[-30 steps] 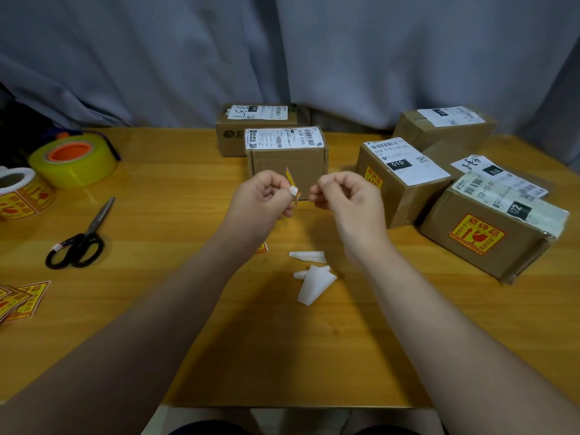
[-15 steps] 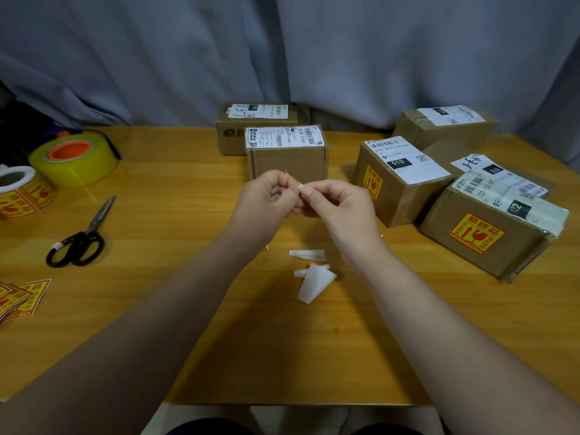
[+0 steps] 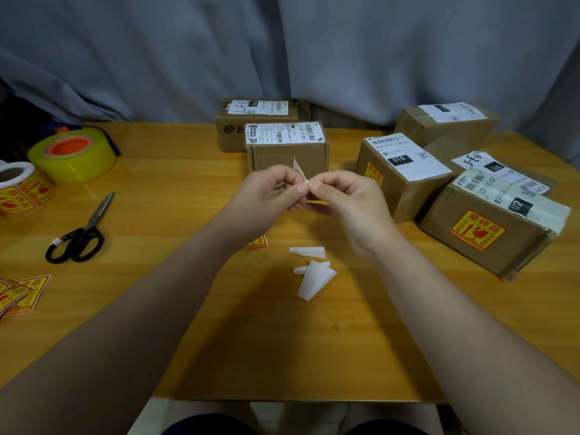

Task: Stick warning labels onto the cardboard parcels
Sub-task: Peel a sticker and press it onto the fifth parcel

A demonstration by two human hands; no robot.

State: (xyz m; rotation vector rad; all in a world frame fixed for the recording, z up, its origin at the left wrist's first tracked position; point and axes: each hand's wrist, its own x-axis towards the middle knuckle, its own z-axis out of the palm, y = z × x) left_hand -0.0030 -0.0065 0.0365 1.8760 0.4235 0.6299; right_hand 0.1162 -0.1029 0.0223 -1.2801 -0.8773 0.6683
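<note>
My left hand (image 3: pixel 270 196) and right hand (image 3: pixel 348 205) both pinch the warning label (image 3: pixel 298 171), fingers curled, above mid-table, near side of the centre parcel (image 3: pixel 287 158). Thin, floppy and probably sticky once peeled, so grip by the corner edges only.

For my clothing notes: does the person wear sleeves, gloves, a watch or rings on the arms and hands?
No. The left forearm and the right forearm are bare to the frame edge, with no sleeve in view. The left hand and the right hand have no gloves, and no watch, bracelet or ring shows on the sides facing the camera.
</note>
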